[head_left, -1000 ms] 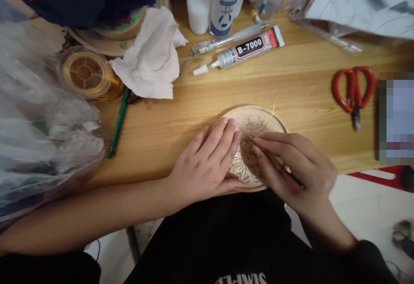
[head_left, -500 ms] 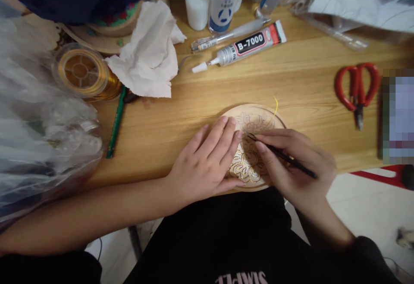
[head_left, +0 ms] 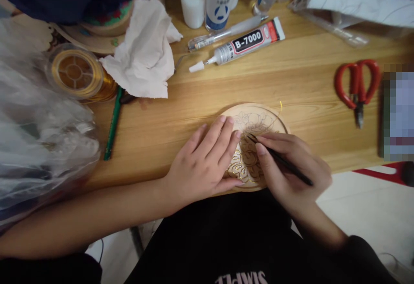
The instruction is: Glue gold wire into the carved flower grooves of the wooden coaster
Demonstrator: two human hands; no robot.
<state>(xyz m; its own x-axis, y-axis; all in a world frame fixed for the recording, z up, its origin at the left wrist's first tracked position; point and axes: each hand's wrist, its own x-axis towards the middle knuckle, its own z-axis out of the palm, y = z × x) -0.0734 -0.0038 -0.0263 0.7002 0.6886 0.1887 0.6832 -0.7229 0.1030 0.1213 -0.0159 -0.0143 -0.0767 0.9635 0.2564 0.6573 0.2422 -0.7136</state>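
Observation:
My left hand (head_left: 203, 163) lies flat with its fingers stretched out over the left side of a round wooden plate (head_left: 235, 111) at the table's front edge. The plate bears a pencilled flower pattern, with gold wire outlines on its lower part. In my right hand (head_left: 297, 163) is a pair of black tweezers (head_left: 287, 166), held like a pen. Their tips point at the middle of the plate, close to my left fingertips. A loose end of yellow-gold wire (head_left: 281, 108) sticks up at the plate's upper right; whether the tips grip it I cannot tell.
Beyond the plate lie a B-7000 glue tube (head_left: 249, 42), a clear pen (head_left: 226, 31) and bottles (head_left: 221, 3). Red-handled cutters (head_left: 357, 87) rest at right. To the left are crumpled tissue (head_left: 142, 51), a gold wire spool (head_left: 76, 71), a green pencil (head_left: 113, 124) and plastic bags (head_left: 42, 115).
The loose wire end has swung slightly right. My right hand has shifted a little left, with the tweezers' tips staying near the plate's middle. The view has moved slightly.

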